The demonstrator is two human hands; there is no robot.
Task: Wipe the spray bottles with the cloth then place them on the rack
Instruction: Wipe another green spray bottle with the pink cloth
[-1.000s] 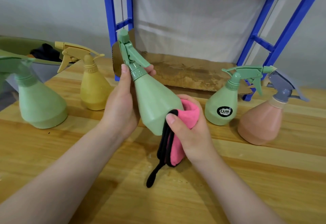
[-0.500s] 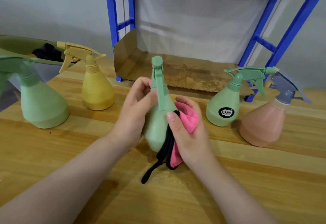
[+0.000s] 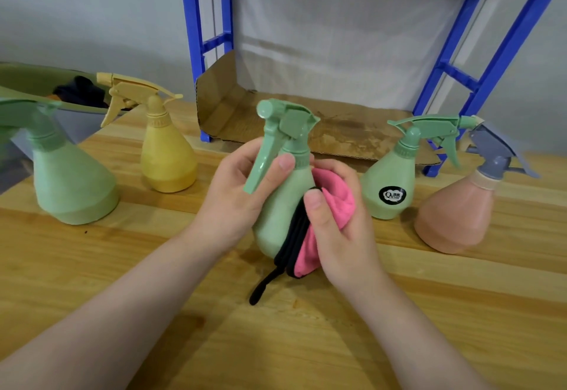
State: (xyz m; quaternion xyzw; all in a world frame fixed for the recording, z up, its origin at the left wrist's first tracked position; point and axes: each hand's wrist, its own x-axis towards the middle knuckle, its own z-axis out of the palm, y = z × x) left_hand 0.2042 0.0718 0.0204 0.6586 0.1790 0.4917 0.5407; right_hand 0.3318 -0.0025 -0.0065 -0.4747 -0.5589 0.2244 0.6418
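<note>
Green spray bottle (image 3: 280, 205), held upright just above table (image 3: 122, 267) by left hand (image 3: 236, 199) clamped at neck to steady it, w/ right hand (image 3: 334, 230) closed on pink cloth (image 3: 334, 202) pressed to its side for wiping; rack (image 3: 478, 79) behind, not yet loaded.

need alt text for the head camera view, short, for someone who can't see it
Seen from above, a left hand holds a green spray bottle over a wooden table while the right hand presses a pink cloth to its side. Four more spray bottles stand around, before a blue rack.
</note>
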